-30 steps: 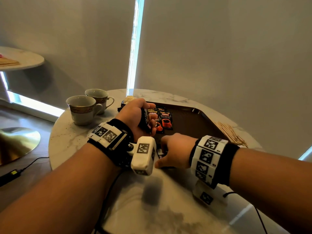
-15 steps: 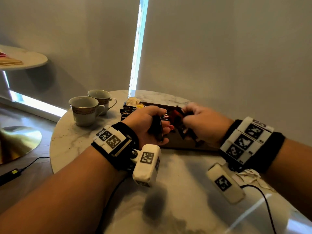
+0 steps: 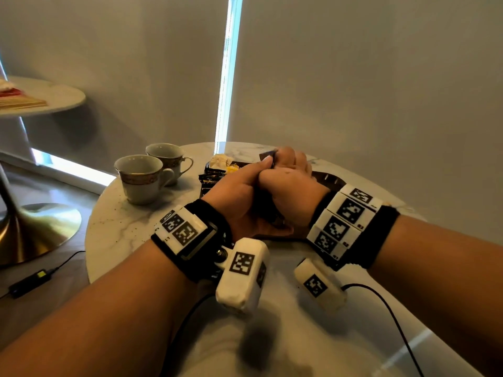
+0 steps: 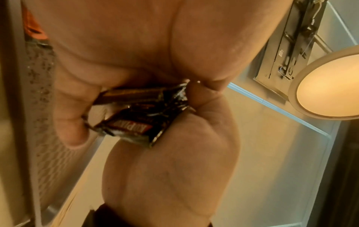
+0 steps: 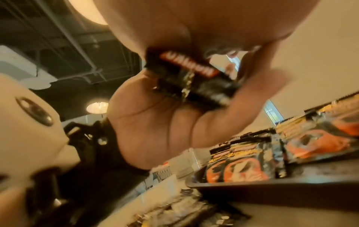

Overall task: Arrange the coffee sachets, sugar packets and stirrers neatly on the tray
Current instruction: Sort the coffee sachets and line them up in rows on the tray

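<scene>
Head view: my left hand (image 3: 239,197) and right hand (image 3: 288,191) clasp together above the tray (image 3: 330,178), gripping dark coffee sachets (image 3: 268,156). Wrist views: both squeeze the stack; I should square its edges before laying it beside the sachets already on the tray.

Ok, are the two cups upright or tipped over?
Upright. Both cups stand on the table with their mouths facing up, left of the tray. What they hold cannot be told.

Two teacups (image 3: 147,178) side by side on the marble table (image 3: 125,229), black cable (image 3: 392,319) nearby.
</scene>
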The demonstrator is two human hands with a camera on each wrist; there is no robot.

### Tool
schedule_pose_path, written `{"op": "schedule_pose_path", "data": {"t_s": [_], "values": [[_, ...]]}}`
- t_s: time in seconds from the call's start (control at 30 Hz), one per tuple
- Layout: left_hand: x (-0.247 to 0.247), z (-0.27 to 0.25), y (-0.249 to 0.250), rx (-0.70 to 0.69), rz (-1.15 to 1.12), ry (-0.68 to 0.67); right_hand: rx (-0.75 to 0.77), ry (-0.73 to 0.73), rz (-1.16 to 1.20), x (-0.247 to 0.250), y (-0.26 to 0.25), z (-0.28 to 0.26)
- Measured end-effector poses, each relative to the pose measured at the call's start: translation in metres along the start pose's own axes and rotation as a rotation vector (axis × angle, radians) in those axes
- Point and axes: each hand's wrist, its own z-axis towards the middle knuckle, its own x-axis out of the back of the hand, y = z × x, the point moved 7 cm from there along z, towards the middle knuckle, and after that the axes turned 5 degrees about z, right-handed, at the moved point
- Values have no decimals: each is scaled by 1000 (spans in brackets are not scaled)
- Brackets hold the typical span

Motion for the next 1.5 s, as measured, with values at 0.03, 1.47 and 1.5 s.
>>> {"op": "schedule_pose_path", "data": {"t_s": [0.03, 1.47, 1.5], "values": [[3, 1, -1, 27, 11, 27, -13, 2, 68, 2, 1, -2], [128, -90, 70, -265, -326, 342, 532, -701, -505, -110, -90, -45], [126, -89, 71, -265, -314, 337, 539, -713, -532, -111, -90, -47]]}}
